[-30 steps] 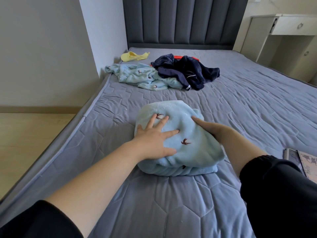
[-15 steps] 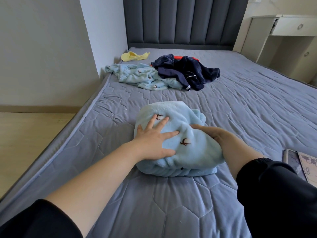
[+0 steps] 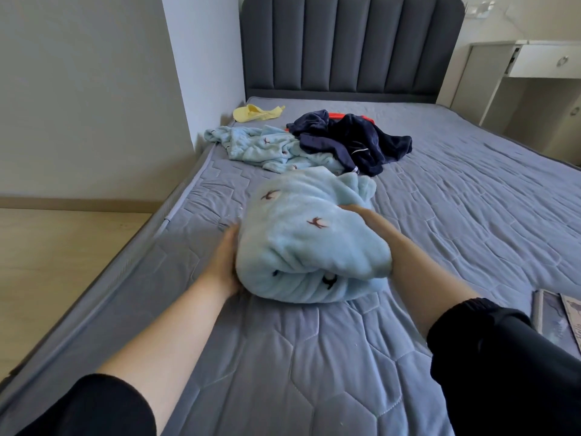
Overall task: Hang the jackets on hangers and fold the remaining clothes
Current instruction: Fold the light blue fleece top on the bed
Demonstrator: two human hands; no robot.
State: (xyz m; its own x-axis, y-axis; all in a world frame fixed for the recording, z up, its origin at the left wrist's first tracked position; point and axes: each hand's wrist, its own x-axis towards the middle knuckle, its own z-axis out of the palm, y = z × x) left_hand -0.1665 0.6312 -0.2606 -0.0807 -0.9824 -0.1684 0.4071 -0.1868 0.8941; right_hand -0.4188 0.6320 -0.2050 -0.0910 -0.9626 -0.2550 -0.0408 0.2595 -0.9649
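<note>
A folded light-blue fleece garment [image 3: 301, 240] with small dark bird marks sits as a thick bundle in the middle of the grey mattress [image 3: 471, 199]. My left hand [image 3: 224, 259] grips its left side, fingers tucked out of sight beneath it. My right hand [image 3: 367, 215] holds the right side, its fingers buried in the fabric. Farther back lie a second, crumpled light-blue garment [image 3: 261, 146] and a navy jacket [image 3: 355, 136], with a bit of red hanger [image 3: 334, 114] showing behind the jacket.
A yellow cloth [image 3: 256, 112] lies near the dark padded headboard [image 3: 345, 42]. A book [image 3: 559, 319] rests at the mattress's right edge. A white desk [image 3: 534, 64] stands at the back right. Wooden floor [image 3: 63, 262] runs along the bed's left side.
My left hand has slid off the top of the bundle to its left side. Both hands now clasp the bundle, which has shifted away from me and looks raised.
</note>
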